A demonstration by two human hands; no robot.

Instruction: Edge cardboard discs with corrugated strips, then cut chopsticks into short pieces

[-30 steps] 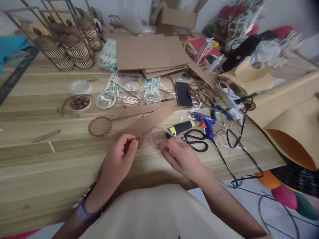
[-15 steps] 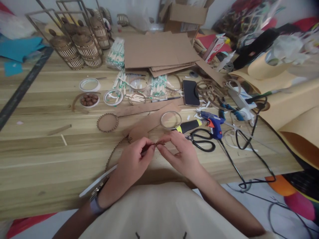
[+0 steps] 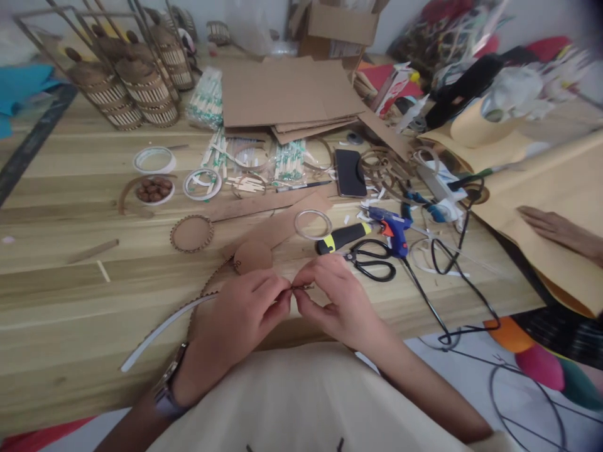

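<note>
My left hand [image 3: 249, 307] is closed, thumb and fingers pinching a thin corrugated cardboard strip [image 3: 162, 326] whose white-backed length runs out to the left under my wrist. Its small brown end shows between my fingertips. My right hand [image 3: 334, 301] meets the left one and pinches that same end, thumb and forefinger together. A second wavy brown strip [image 3: 214, 276] curves beside my left hand. Just beyond my hands lies a cardboard disc [image 3: 253, 257]; farther left is another disc with a wavy rim [image 3: 191, 233]. Black-handled scissors [image 3: 377, 260] rest near my right hand.
A blue glue gun [image 3: 393, 229], its black cord [image 3: 428, 307] and a yellow-black handled tool [image 3: 346, 237] lie at right. Behind are a phone [image 3: 351, 172], cardboard sheets [image 3: 287, 94] and a bowl of brown balls [image 3: 154, 189]. Another person's hand [image 3: 556, 229] rests on brown paper.
The view has shifted slightly to the right. More of the white-backed strip shows at left, and another person's hand has appeared on the brown paper. Both my hands keep pinching the strip.
</note>
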